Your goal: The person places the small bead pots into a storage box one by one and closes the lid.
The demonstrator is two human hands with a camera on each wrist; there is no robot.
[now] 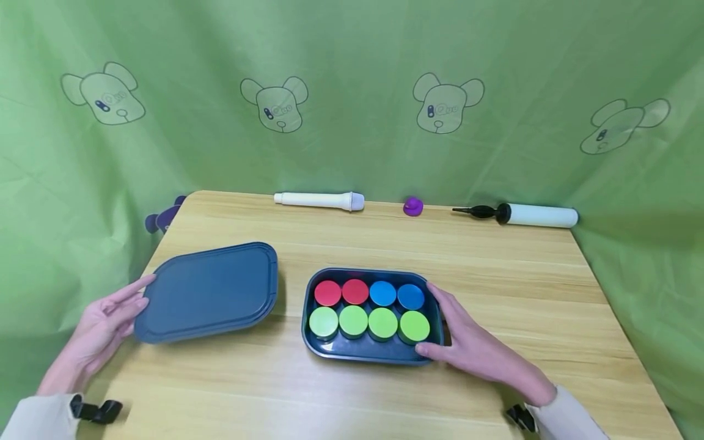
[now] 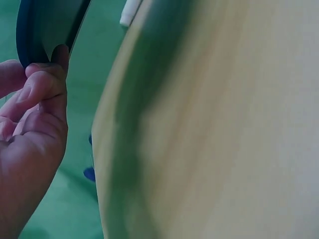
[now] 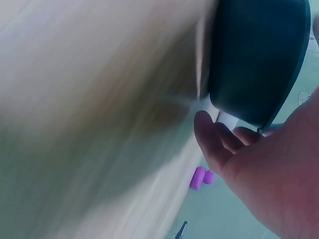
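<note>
My left hand (image 1: 104,324) pinches the left end of a dark blue rounded lid (image 1: 211,290), thumb on top. The lid looks raised off the table at the left; its edge also shows in the left wrist view (image 2: 42,35). On the table to its right stands a dark blue box (image 1: 374,353). Inside it sit two red discs, one of them the left red disc (image 1: 327,293), two blue discs (image 1: 382,293) behind, and several green round pieces (image 1: 353,320) in front. My right hand (image 1: 473,342) grips the box's right end, thumb at the front rim, fingers at the back corner.
Along the table's back edge lie a white stick-shaped thing (image 1: 319,200), a small purple duck-like toy (image 1: 413,206) and a white hand pump (image 1: 541,215) with a black nozzle. Green cloth (image 1: 352,159) with mouse-like drawings hangs behind the wooden table (image 1: 220,391).
</note>
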